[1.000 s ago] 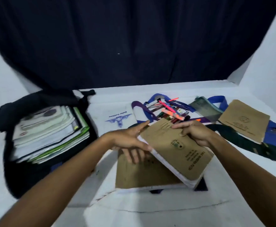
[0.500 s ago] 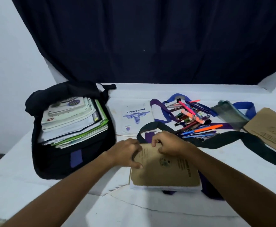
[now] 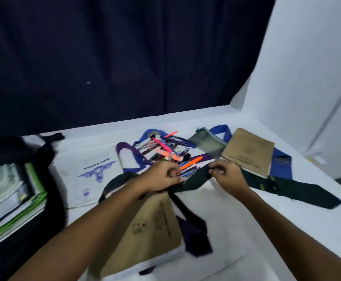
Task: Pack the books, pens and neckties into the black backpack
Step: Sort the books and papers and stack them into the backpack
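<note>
Both hands pinch a dark green cloth necktie (image 3: 194,182) just above the table. The left hand (image 3: 163,177) has its fingers curled round the tie's band near the pens, and the right hand (image 3: 227,176) nips the same band between thumb and fingertips a little to the right. The stretch between them looks bunched and slightly lifted, and the rest of the tie runs right across the white cloth-covered table (image 3: 246,216) to a broad pointed end. A narrower dark strip hangs down from the left hand over a purple necktie (image 3: 196,236).

Below the left wrist lies a brown paper-covered book (image 3: 151,230) with dark printed lettering, stacked on white pages. Just behind the hands is a heap of coloured pens (image 3: 167,153), orange, pink and blue among them, lying on purple and blue tie bands. To the right a second brown-covered book (image 3: 248,152) rests on a blue necktie (image 3: 281,165), beside a greyish mesh pouch (image 3: 206,141).

At the left edge the black backpack (image 3: 48,199) lies open, holding a stack of books with white and green edges (image 3: 9,197). Between it and the hands lies a white booklet with blue print (image 3: 90,171).
</note>
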The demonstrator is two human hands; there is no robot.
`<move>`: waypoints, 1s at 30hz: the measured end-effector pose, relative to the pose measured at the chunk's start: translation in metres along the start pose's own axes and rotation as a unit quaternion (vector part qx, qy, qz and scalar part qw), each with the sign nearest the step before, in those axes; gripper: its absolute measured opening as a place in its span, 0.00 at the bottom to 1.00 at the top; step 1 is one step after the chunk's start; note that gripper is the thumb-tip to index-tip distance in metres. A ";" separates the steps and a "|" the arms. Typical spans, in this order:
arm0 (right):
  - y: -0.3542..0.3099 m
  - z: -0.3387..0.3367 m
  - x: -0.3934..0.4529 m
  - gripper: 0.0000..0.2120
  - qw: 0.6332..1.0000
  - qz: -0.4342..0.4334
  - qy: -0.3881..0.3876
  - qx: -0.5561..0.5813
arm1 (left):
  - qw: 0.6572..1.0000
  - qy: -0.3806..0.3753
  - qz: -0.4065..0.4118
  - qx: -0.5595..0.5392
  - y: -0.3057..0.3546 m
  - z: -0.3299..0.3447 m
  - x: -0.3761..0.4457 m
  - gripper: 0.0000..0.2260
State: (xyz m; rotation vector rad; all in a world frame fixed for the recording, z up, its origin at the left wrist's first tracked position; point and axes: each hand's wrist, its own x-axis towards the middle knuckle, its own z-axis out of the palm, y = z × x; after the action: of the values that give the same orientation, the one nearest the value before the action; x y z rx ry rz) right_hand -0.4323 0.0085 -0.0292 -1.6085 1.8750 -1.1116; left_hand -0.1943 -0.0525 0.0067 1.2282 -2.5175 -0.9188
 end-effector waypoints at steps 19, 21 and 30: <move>0.113 -0.097 0.063 0.28 0.932 0.313 0.168 0.074 | 0.983 0.020 -0.120 -0.137 0.090 0.101 0.222 0.29; 0.114 -0.099 0.066 0.24 0.919 0.310 0.211 0.121 | 0.970 0.016 -0.135 -0.201 0.091 0.095 0.222 0.31; 0.090 -0.103 0.065 0.16 0.862 0.251 0.265 0.352 | 0.896 -0.030 -0.132 -0.423 0.097 0.059 0.202 0.28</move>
State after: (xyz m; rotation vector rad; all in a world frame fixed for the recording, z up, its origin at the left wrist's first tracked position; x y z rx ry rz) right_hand -0.5803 -0.0233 -0.0288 -0.3921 1.7014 -1.8025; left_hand -0.4105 -0.1356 0.0006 1.2159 -1.6211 -1.8566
